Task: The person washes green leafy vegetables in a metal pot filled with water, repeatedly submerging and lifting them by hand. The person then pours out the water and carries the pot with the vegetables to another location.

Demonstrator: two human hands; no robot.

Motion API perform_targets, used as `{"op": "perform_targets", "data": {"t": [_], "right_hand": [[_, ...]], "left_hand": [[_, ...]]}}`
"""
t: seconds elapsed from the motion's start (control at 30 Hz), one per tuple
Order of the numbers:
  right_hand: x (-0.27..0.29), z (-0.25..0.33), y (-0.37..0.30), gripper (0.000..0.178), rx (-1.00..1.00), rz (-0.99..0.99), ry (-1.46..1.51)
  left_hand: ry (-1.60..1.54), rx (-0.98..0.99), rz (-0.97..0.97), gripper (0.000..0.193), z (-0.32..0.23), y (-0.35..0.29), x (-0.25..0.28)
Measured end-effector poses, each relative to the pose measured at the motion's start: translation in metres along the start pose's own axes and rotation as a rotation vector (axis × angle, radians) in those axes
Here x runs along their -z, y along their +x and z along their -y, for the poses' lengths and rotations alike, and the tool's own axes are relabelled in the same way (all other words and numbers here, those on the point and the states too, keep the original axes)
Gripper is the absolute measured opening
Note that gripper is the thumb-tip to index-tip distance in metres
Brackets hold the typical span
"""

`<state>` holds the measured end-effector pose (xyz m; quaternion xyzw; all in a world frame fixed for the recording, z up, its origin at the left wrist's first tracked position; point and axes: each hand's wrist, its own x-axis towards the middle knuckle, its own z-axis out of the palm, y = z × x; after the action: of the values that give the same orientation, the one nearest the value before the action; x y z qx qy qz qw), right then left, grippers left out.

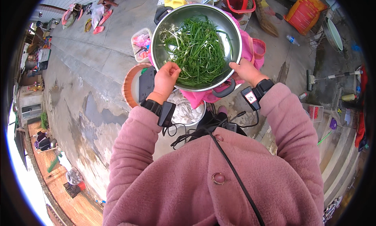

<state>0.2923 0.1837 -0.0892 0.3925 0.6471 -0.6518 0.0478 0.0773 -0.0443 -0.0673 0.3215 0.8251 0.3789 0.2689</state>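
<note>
A heap of chives [199, 49], thin green leaves with pale root ends toward the left, fills much of a stainless-steel pot [225, 24] in front of the person. The left hand [166, 79] is at the near-left rim, thumb and fingers bunched narrow; whether a stalk is caught between them I cannot tell. The right hand [248, 71] holds the near-right rim, thumb over the edge, other fingers mostly hidden.

The likeliest trouble is the pot tipping: both hands are on its near side, pink fabric [196, 98] bulges beneath, and what bears the weight is out of sight. Pressing on that rim could tilt it and spill chives. Loose stalks could also be dragged over the edge if the left hand pulls at the tangle. The cable hanging near the right wrist might snag the black handle [226, 89] just beside it.

As for writing, a white label [250, 97] on the right wrist device bears one bold dark character within a red border. The orange-and-yellow sack [304, 12] at upper right carries print too small and bent to make out, and the label on the plastic bottle [291, 40] near it is equally unclear.
</note>
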Motion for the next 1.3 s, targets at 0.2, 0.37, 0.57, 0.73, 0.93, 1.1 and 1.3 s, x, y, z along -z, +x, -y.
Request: {"op": "perform_targets", "data": {"t": [0.2, 0.37, 0.57, 0.73, 0.93, 1.1, 1.3], "right_hand": [[-0.001, -0.013, 0.009, 0.038, 0.013, 0.083, 0.123], [-0.004, -0.005, -0.005, 0.033, 0.041, 0.14, 0.347], [-0.008, -0.003, -0.007, 0.031, -0.024, 0.153, 0.332], [-0.013, -0.019, -0.001, 0.031, -0.03, 0.053, 0.39], [-0.016, -0.02, -0.003, 0.027, 0.026, -0.064, 0.309], [-0.027, -0.006, -0.062, 0.018, 0.087, 0.017, 0.362], [-0.096, 0.004, -0.149, 0.021, 0.229, 0.036, 0.425]], "left_hand": [[-0.242, 0.135, -0.029, 0.009, -0.005, -0.037, -0.003], [-0.497, 0.123, -0.167, 0.028, 0.004, -0.072, -0.003], [-0.925, 0.13, -0.244, 0.046, 0.008, -0.117, 0.014], [-1.162, 0.123, -0.404, 0.066, 0.011, -0.142, 0.029], [-1.101, 0.161, -0.501, 0.059, 0.046, -0.216, 0.061], [-0.896, 0.159, -0.721, 0.027, 0.11, -0.304, 0.115], [-0.856, 0.308, -0.816, 0.02, 0.181, -0.436, 0.157]]}}
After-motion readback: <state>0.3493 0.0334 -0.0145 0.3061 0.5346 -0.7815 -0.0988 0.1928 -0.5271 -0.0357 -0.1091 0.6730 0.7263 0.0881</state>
